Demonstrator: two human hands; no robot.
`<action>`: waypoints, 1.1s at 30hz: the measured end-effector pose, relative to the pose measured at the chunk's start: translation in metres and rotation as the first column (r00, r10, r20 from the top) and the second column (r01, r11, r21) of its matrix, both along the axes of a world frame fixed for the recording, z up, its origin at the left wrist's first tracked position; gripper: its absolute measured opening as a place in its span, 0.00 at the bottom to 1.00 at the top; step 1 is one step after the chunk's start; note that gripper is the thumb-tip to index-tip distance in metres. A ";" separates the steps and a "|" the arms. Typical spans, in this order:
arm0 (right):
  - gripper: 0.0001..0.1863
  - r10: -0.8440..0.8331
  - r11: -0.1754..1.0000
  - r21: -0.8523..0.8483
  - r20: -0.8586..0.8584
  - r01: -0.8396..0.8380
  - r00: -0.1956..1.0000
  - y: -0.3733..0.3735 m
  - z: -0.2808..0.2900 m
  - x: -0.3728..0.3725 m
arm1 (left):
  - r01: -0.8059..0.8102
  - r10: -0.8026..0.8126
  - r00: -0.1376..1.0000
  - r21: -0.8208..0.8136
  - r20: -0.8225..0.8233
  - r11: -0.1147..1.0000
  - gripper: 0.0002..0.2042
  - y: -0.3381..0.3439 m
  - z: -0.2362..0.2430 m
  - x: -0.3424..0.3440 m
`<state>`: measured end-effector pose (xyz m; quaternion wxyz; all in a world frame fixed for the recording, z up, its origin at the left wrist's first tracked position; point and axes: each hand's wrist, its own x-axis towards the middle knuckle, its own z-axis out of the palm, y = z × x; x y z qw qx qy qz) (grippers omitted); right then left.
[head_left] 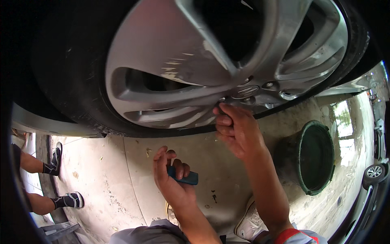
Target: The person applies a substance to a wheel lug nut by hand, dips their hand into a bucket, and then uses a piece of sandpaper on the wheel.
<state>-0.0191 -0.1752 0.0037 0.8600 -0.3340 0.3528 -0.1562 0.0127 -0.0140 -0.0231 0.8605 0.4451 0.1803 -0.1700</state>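
Observation:
A large silver alloy wheel (pixel 211 77) in a black tyre (pixel 81 77) fills the upper view. Pale scuffs (pixel 175 67) mark one broad spoke left of the hub. My right hand (pixel 239 132) is raised to the wheel's lower middle, its fingertips by a lug bolt (pixel 222 99) beside the centre cap (pixel 245 92). Those fingers are curled and pinched; whatever they hold, if anything, is hidden. Lower down and apart from the wheel, my left hand (pixel 174 183) grips a small blue-green block (pixel 190 178), with its index finger and thumb raised.
A dark green bucket (pixel 301 162) stands on the concrete floor (pixel 101 171) to the right of my right forearm. Another person's legs (pixel 44 203) show at the far left, near a dark metal frame (pixel 61 232). A parked car (pixel 371 183) is at the right edge.

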 end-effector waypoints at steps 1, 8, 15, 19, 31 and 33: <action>0.08 0.032 0.988 0.146 0.071 -0.042 0.997 -0.004 0.002 -0.003 | 0.024 -0.025 1.000 -0.013 -0.007 1.000 0.10 -0.005 0.000 -0.003; 0.09 0.107 0.950 0.258 0.256 -0.175 0.961 -0.010 -0.018 -0.004 | 0.077 -0.078 0.997 -0.042 -0.003 0.996 0.10 -0.020 -0.005 -0.016; 0.11 -0.519 -0.137 -0.986 -0.006 -0.090 0.855 0.015 -0.022 0.008 | 0.037 -0.037 0.999 -0.037 0.009 0.999 0.10 -0.006 0.008 -0.006; 0.11 -0.486 -0.021 -0.975 -0.185 -0.222 0.854 0.018 -0.020 0.010 | -0.014 0.014 1.000 -0.037 0.010 0.999 0.09 0.003 0.005 0.000; 0.09 -0.112 0.898 -0.440 -0.180 0.022 0.977 0.005 -0.009 0.007 | -0.003 0.004 1.000 -0.073 0.012 0.997 0.07 0.001 0.005 -0.005; 0.09 -0.400 0.422 -0.906 -0.152 0.035 0.904 0.010 -0.034 0.006 | -0.010 0.011 1.000 -0.066 0.008 0.998 0.07 0.000 0.009 -0.005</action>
